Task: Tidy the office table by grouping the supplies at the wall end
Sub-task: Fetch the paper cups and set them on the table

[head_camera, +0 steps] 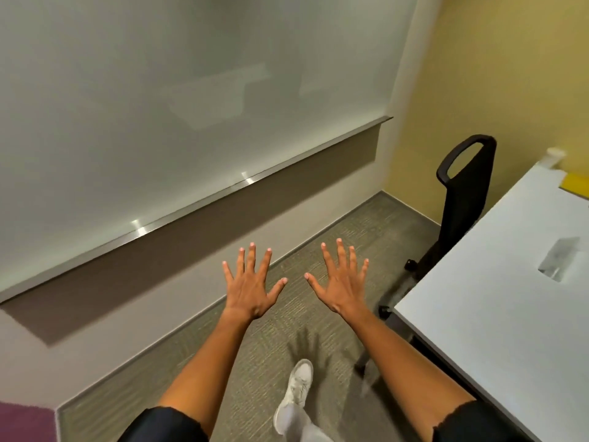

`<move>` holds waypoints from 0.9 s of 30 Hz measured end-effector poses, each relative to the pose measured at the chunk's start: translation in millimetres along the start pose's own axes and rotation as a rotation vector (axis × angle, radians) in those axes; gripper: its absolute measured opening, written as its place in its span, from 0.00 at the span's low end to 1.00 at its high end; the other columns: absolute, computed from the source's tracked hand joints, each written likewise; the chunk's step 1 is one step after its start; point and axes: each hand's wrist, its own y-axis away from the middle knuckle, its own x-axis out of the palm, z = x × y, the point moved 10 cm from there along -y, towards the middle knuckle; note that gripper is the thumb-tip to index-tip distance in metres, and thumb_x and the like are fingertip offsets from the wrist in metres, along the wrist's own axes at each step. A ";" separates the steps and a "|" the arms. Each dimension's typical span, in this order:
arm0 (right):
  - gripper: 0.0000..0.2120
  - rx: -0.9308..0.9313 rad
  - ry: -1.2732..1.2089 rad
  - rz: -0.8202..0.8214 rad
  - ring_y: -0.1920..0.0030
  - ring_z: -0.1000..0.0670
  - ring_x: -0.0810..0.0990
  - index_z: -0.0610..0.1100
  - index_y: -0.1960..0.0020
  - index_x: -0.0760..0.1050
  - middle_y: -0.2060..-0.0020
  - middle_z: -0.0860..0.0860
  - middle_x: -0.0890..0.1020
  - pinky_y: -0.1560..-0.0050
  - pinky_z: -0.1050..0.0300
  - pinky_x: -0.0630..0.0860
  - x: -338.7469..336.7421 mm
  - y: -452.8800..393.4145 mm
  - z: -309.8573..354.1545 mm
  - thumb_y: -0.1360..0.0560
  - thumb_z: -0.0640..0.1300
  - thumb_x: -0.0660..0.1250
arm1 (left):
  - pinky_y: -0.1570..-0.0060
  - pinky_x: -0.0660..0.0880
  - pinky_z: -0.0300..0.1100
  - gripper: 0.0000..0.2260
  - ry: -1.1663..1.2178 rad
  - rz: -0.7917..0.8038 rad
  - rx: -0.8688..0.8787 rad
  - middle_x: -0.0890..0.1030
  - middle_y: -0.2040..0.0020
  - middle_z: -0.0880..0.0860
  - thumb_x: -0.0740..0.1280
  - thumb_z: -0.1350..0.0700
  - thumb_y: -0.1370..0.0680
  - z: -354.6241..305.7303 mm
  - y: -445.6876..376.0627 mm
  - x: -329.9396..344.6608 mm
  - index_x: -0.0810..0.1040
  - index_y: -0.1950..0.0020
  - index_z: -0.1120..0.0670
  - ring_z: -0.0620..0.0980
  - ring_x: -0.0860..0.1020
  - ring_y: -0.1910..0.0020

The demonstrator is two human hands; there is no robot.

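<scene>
Left hand [251, 287] and right hand [342, 282] spread flat over carpet, holding nothing. Table [471, 314] off right, yellow supply [575, 185] already near wall end. Best to turn right, approach table squarely before reaching.

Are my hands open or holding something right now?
Open: left hand and right hand have fingers spread straight, holding nothing, above the carpet.

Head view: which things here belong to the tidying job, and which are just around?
Job:
white table
yellow item at its far end
clear item lying on it
left hand and right hand, both spread, empty

Just around:
black chair
whiteboard
white shoe
</scene>
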 end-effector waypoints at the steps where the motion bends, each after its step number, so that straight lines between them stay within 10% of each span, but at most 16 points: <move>1: 0.40 0.022 0.003 0.003 0.23 0.39 0.42 0.58 0.23 0.38 0.22 0.47 0.41 0.28 0.30 0.42 2.1 -21.3 -5.3 0.29 0.75 0.42 | 0.29 0.42 0.68 0.37 -0.011 0.003 0.018 0.39 0.22 0.55 0.40 0.27 0.28 2.1 -26.3 1.5 0.40 0.23 0.43 0.58 0.39 0.23; 27: 0.40 0.543 0.040 -0.173 0.22 0.40 0.43 0.57 0.23 0.41 0.22 0.48 0.40 0.28 0.30 0.43 -56.4 -513.9 -255.8 0.29 0.75 0.42 | 0.30 0.40 0.65 0.40 -0.016 0.051 0.575 0.39 0.21 0.56 0.35 0.26 0.31 -231.8 -649.1 7.2 0.40 0.22 0.43 0.58 0.39 0.23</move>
